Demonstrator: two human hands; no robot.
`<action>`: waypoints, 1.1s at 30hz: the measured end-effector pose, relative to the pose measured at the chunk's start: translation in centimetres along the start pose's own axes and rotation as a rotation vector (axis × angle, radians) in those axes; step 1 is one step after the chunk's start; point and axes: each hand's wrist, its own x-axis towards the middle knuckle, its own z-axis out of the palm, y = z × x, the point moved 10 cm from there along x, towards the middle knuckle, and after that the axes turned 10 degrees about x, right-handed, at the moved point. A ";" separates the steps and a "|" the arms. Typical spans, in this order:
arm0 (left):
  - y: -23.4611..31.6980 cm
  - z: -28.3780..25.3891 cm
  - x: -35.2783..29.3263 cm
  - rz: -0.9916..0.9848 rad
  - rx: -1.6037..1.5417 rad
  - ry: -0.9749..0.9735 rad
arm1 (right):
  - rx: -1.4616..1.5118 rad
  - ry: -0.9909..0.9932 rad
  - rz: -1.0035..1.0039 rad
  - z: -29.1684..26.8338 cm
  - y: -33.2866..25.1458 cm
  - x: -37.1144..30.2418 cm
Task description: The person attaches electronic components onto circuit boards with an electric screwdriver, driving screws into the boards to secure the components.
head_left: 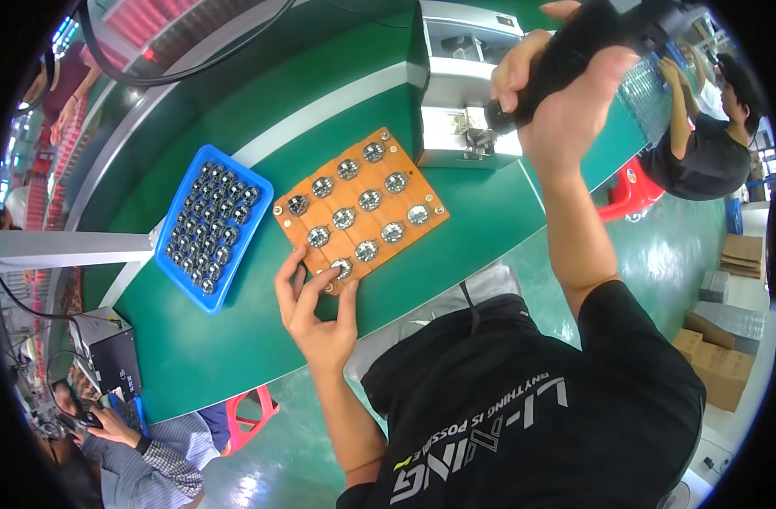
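On the green surface point(235, 339), an orange fixture board point(360, 212) set at a slant, studded with brass screws at corners and edges. Seated in its recesses, twelve small round shiny parts point(369, 200) in rows, every visible seat filled. Just to the left of the board, close but not touching, a blue plastic tray point(213, 227), shallow and rectangular, packed in tight rows with many more of the same small shiny parts point(208, 225).

Left hand point(316, 301) resting at the near corner of the board, fingers loosely spread, fingertips point(296, 259) on the board's edge and thumb beside the nearest part point(342, 269); pressing rather than gripping, nothing enclosed.

Right hand point(566, 97) raised above the far side of the surface, wrapped fully around a black powered screwdriver point(566, 59), tip pointing down toward a grey metal machine point(464, 85) standing just beyond the board.

Off to the left on the surface's corner, a black box with cables point(108, 356). On the floor to the right, a red stool point(630, 191) and stacked cardboard cartons point(719, 356). Other people at both edges, another person's hands point(108, 424) at lower left.
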 end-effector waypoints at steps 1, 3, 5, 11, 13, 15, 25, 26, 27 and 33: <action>-0.2 -0.2 -0.1 -0.002 -0.001 0.000 | -0.064 -0.004 -0.003 -0.4 -0.1 -0.3; -0.2 -0.1 -0.1 0.002 -0.005 -0.003 | -0.084 -0.023 0.002 -1.4 -0.6 -1.2; -0.4 0.1 -0.3 -0.005 -0.056 -0.007 | -0.222 -0.064 -0.008 -1.4 -1.2 -1.5; -0.4 -1.0 -0.4 0.020 -0.048 0.000 | -1.272 0.494 0.605 -2.0 0.1 -4.8; -0.5 -0.9 -0.2 0.023 -0.071 0.008 | -1.192 0.495 0.607 -1.3 1.2 -5.4; -0.7 -0.6 -0.4 0.016 -0.126 0.012 | -1.103 0.481 0.615 0.1 2.6 -5.7; 0.0 -0.4 -0.4 0.038 -0.071 -0.015 | -1.319 0.369 0.275 0.4 -2.8 -1.9; 0.0 -0.4 -0.4 0.042 -0.065 -0.013 | -1.299 0.424 0.285 -0.2 -3.3 -2.3; 0.0 -0.4 -0.5 0.045 -0.058 -0.012 | -1.290 0.390 0.298 -0.3 -3.5 -2.5; -0.3 -0.2 -0.4 0.036 -0.068 0.009 | -1.288 0.455 0.322 -0.8 -3.3 -3.3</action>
